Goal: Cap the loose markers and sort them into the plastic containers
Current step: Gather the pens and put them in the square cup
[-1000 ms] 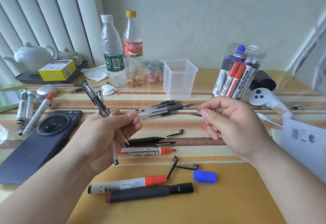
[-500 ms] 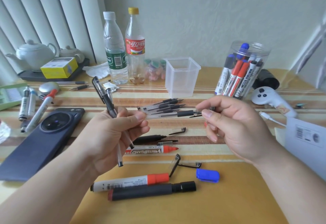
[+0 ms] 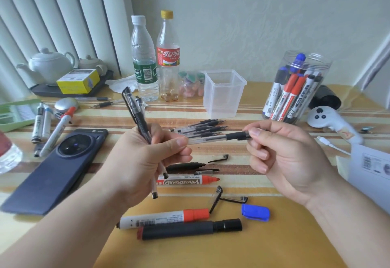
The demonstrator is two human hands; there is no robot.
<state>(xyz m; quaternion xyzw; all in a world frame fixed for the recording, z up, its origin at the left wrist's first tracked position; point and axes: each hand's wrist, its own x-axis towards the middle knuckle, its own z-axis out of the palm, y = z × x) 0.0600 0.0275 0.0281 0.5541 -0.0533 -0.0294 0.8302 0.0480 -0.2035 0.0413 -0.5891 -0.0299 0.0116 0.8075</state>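
Dial: clock directions are read from the gap between the two hands.
Left hand (image 3: 147, 162): fingers curled round two capped pens (image 3: 137, 115) whose caps lean toward 11 o'clock. Its thumb and forefinger also pinch the tail of a clear pen (image 3: 211, 140).
Right hand (image 3: 280, 158): thumb and forefinger pinch the black grip end of that same pen, and the other fingers are curled in (the tip is hidden, so cap on or off cannot be told).
Clear pen: held level between the hands, off the table.
Loose pens (image 3: 202, 128): a heap at 12 o'clock just behind the held pen, with bare tips pointing to 3 o'clock.
Tub (image 3: 223, 94): square clear plastic, farther back at 12 o'clock.
Jar (image 3: 325, 65): round and clear, at 2 o'clock. It holds red, blue and black capped markers standing on end, with labels too small to read.
Whiteboard marker (image 3: 185, 182): at 6 o'clock, red tip bare. Its print "WHITEBOARD" reads upside down.
Red-capped marker (image 3: 164, 218): farther out at 6 o'clock, with a barcode on its white barrel.
Black marker (image 3: 190, 228): just beside it on the near side.
Blue cap (image 3: 255, 212): lying alone at 5 o'clock.
Bottles: at 11 o'clock by the wall. The water bottle (image 3: 144, 62) has a green label, and the soda bottle (image 3: 168, 56) has a red label with white Chinese script.
Phone (image 3: 57, 170): dark, at 8 o'clock, with its round camera facing up.
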